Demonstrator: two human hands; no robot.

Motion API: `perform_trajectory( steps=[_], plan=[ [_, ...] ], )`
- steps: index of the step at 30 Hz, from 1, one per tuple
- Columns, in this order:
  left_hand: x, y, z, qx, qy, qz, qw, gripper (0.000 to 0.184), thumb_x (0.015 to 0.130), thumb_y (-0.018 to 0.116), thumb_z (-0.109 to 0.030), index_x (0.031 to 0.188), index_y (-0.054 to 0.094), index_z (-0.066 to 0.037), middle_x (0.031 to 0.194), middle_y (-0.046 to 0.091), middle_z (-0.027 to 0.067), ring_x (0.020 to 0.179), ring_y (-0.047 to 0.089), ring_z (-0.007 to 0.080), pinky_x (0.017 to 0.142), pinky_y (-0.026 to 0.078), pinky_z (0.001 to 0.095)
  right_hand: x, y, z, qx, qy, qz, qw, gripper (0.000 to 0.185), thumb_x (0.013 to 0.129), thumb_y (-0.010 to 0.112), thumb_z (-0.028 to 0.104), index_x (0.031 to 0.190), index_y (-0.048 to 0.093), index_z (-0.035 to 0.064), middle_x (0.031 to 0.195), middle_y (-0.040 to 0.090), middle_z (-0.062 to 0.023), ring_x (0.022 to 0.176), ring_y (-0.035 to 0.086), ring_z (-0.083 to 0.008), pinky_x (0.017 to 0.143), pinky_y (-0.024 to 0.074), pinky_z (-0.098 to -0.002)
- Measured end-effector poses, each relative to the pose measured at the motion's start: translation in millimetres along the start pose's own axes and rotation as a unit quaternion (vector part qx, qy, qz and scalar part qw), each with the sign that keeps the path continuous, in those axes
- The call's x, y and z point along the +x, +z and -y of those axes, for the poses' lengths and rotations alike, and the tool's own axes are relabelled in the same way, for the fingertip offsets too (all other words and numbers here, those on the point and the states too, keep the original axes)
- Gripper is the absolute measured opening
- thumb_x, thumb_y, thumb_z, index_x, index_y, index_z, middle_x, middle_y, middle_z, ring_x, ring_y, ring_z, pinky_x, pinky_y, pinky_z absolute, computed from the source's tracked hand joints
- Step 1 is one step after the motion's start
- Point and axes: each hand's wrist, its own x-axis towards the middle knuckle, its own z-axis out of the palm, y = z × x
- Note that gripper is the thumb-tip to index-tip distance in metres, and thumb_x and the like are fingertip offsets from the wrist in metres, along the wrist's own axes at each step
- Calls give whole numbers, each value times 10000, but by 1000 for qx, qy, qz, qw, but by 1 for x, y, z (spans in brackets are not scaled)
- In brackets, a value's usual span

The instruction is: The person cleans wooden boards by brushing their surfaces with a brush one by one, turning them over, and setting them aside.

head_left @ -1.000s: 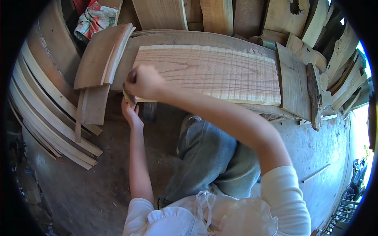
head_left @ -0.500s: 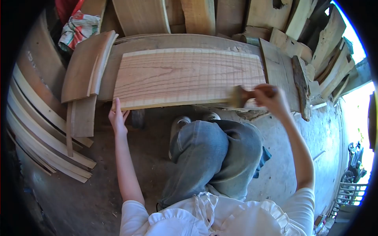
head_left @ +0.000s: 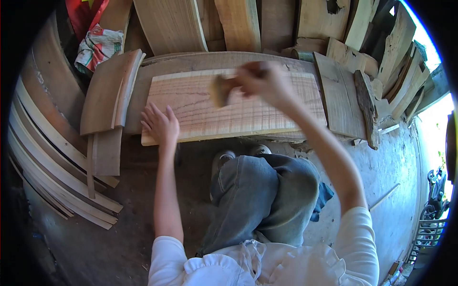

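A pale, grained wooden board (head_left: 200,117) lies flat across a wider plank in front of me. On its left end rests my left hand (head_left: 162,125), palm down with the fingers spread. My right hand (head_left: 265,86) is wrapped round the brown handle of a brush (head_left: 220,90), blurred by motion. The brush's light bristles hang over the upper middle of the board; whether they touch the wood I cannot tell.
Short planks (head_left: 107,95) are stacked left of the board, with long curved strips (head_left: 62,167) beyond. A flat plank (head_left: 341,95) and a bark-edged piece (head_left: 366,109) lie to the right. Boards (head_left: 171,24) lean at the back. A printed sack (head_left: 98,47) sits upper left.
My right hand has swept the brush leftward and up from the board's right front edge. My left hand has moved from gripping the left front corner to lying flat on top.
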Motion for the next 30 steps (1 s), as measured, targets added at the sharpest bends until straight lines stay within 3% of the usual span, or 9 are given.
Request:
perform_trajectory(
  steps=[2, 5, 7, 11, 16, 19, 21, 24, 30],
  plan=[
    [-1, 0, -5, 63, 12, -9, 998, 579, 869, 350, -376, 1308, 241, -15, 1349, 251, 200, 1285, 164, 327, 1017, 79, 528, 31, 59, 2, 92, -23, 63, 993, 246, 783, 574, 222, 776, 639, -15, 672, 628, -124, 646, 621, -148, 598, 502, -269],
    [-4, -9, -8, 59, 21, 34, 997, 512, 855, 358, -312, 1299, 303, -61, 1354, 271, 158, 1287, 178, 293, 1018, 73, 525, 57, 105, -4, -5, -78, 63, 995, 236, 813, 550, 167, 841, 607, -61, 695, 630, -114, 553, 609, -141, 500, 498, -244],
    [-4, -10, -8, 64, 23, 40, 997, 495, 859, 353, -311, 1295, 320, -79, 1357, 270, 153, 1288, 176, 292, 1019, 73, 523, 65, 108, -13, 95, 17, 105, 990, 234, 811, 543, 159, 826, 599, -67, 701, 630, -129, 561, 618, -151, 494, 510, -241],
    [-5, -8, -9, 70, 20, 32, 997, 475, 865, 342, -322, 1291, 343, -113, 1368, 258, 136, 1292, 167, 287, 1024, 69, 513, 37, 23, -44, 29, 96, 107, 989, 248, 818, 559, 192, 851, 595, -50, 742, 635, -115, 581, 610, -131, 516, 513, -227],
    [-7, -10, -12, 78, 26, 50, 995, 517, 861, 341, -358, 1304, 318, -93, 1385, 238, 106, 1296, 155, 286, 1027, 56, 509, -19, -127, -95, -97, 205, -110, 968, 208, 810, 558, 175, 884, 566, -19, 706, 614, -102, 514, 578, -123, 467, 504, -234],
    [-6, -11, -15, 82, 21, 46, 995, 527, 858, 342, -361, 1305, 314, -82, 1388, 235, 97, 1296, 153, 292, 1027, 51, 510, -30, -186, -116, -448, 173, -170, 861, 217, 758, 566, 216, 805, 603, 7, 730, 618, -167, 658, 618, -266, 620, 493, -355],
    [-6, -11, -15, 81, 28, 42, 995, 525, 856, 345, -360, 1297, 325, -76, 1382, 246, 104, 1292, 160, 304, 1026, 56, 513, -31, -186, -103, -423, 102, -215, 874, 224, 743, 559, 235, 791, 621, 25, 751, 605, -186, 757, 597, -320, 692, 462, -388],
    [-7, -12, -14, 75, 32, 39, 996, 524, 853, 350, -363, 1288, 338, -69, 1376, 257, 112, 1288, 168, 314, 1024, 63, 516, -9, -137, -57, -231, 71, -211, 947, 189, 775, 574, 210, 844, 639, 47, 708, 628, -107, 598, 592, -183, 580, 464, -303],
    [-6, -8, -10, 64, 42, 17, 997, 525, 837, 387, -372, 1262, 372, -64, 1356, 297, 119, 1275, 207, 314, 1018, 85, 522, 41, 27, 5, 20, -49, 72, 996, 217, 806, 583, 176, 904, 603, -17, 731, 628, -79, 577, 576, -100, 517, 485, -221]
  ],
)
